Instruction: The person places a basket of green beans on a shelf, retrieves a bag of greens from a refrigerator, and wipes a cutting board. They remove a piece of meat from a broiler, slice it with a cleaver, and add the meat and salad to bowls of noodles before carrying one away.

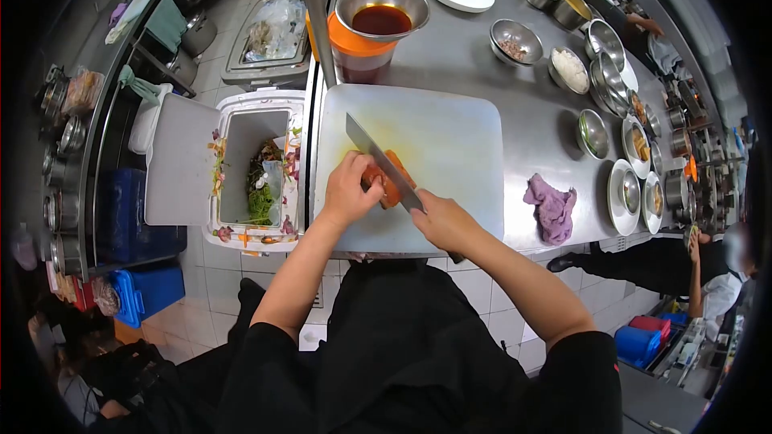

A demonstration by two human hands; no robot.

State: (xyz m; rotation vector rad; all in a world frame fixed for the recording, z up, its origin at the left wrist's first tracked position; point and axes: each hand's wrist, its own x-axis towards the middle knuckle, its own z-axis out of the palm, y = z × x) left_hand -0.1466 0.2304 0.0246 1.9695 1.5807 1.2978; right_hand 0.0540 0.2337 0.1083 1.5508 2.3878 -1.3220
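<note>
My right hand is wrapped round the handle of a large kitchen knife, its blade slanting up and left over a white cutting board. Under and beside the blade lies a reddish-orange piece of food, which looks like meat. The fingers of my left hand are curled and pressed on its left part, close to the blade. Part of the piece is hidden by these fingers and the knife. A yellow stain shows on the board above it.
Left of the board stands a waste bin with scraps. Behind the board, a steel bowl of dark red liquid sits on an orange-rimmed container. A purple cloth and several bowls and plates lie right. Another person stands far right.
</note>
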